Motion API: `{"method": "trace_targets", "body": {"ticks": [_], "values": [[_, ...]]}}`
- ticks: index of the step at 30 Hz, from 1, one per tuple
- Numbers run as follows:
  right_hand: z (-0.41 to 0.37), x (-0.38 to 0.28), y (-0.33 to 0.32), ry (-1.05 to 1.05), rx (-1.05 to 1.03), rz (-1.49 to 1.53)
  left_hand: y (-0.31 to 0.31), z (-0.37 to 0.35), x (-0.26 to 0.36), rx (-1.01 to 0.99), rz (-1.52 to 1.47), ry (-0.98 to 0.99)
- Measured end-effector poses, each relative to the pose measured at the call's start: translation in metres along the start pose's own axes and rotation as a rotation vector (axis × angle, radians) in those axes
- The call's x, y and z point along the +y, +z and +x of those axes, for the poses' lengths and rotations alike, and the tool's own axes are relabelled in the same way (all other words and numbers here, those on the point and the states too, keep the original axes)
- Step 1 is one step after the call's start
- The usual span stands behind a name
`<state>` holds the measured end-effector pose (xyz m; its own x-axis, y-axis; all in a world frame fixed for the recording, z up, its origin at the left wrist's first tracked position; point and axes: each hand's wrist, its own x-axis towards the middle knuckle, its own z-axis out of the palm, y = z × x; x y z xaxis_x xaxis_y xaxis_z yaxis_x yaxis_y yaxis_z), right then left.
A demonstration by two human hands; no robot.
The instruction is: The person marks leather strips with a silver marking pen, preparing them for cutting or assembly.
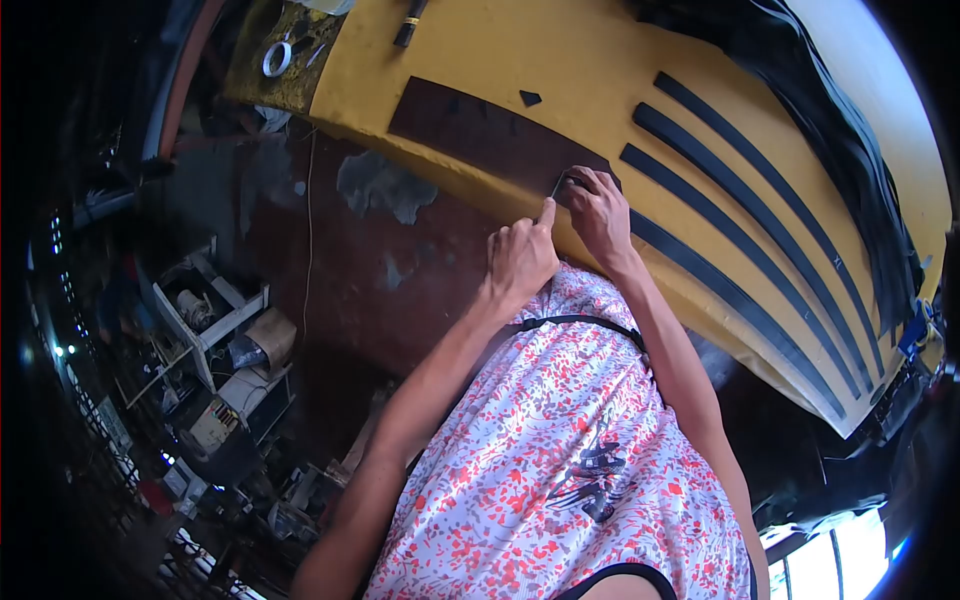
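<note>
At the near edge of the yellow table (600, 245), my two hands are close together. My left hand (522, 252) is closed, its index finger stretched along a thin tool (557, 186) that points up toward the other hand. My right hand (598, 212) is pinched at the right end of a dark brown sheet (480, 130); what its fingertips hold is too small to make out. The sheet lies flat along the edge. A small dark pointed piece (530, 98) lies just beyond it. To the right, several long black strips (710, 205) lie side by side.
A black-handled brush (408, 30) lies at the table's far side. A roll of tape (277, 59) is at the upper left. Black material (840, 110) is heaped along the right. A wooden rack (212, 315) with clutter stands at the lower left.
</note>
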<state>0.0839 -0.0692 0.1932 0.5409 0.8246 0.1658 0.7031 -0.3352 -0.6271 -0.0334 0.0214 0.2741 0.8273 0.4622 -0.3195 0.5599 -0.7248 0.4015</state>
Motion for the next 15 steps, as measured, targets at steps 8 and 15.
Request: {"method": "trace_targets", "body": {"ticks": [8,15], "values": [[0.001,0.002,-0.001,-0.033,0.001,0.014,-0.018,0.023,0.012,-0.103,0.045,-0.047],[0.001,0.002,0.000,-0.006,-0.009,-0.003,-0.007,0.015,0.008,-0.071,0.000,-0.050]]}}
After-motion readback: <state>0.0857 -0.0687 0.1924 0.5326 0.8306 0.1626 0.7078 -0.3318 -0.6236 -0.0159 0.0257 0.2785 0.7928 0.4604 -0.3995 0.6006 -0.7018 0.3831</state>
